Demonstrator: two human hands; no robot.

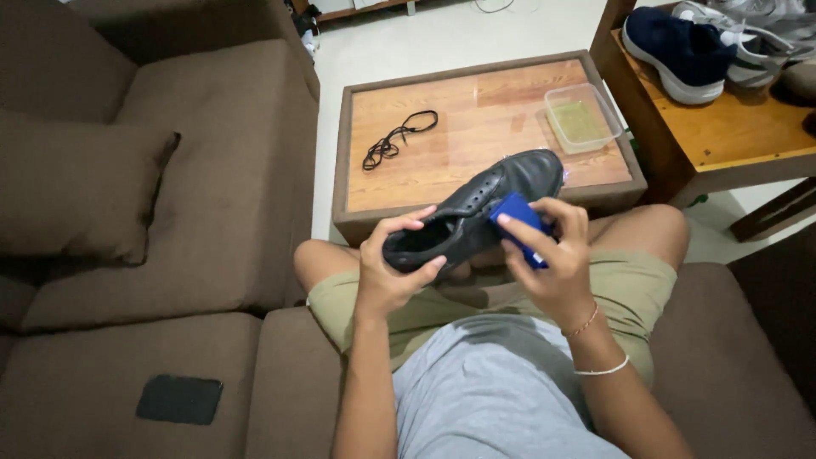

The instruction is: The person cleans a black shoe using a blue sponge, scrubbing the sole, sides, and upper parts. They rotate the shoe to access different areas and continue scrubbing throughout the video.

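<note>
A black leather shoe point(493, 200) without laces is held over my lap, toe pointing away and to the right. My left hand point(387, 268) grips its heel end, fingers curled around the opening. My right hand point(552, 255) holds a small blue rectangular pad point(517, 219) pressed against the shoe's side. A black shoelace point(398, 136) lies loose on the low wooden table point(476, 174) in front of my knees.
A clear plastic container point(582, 117) stands on the table's far right. A second wooden table point(722, 127) at right carries a navy sneaker point(676, 47) and a grey one point(752, 34). Brown sofa point(170, 212) with a cushion point(76, 187) at left; a dark flat rectangle point(180, 399) on the seat.
</note>
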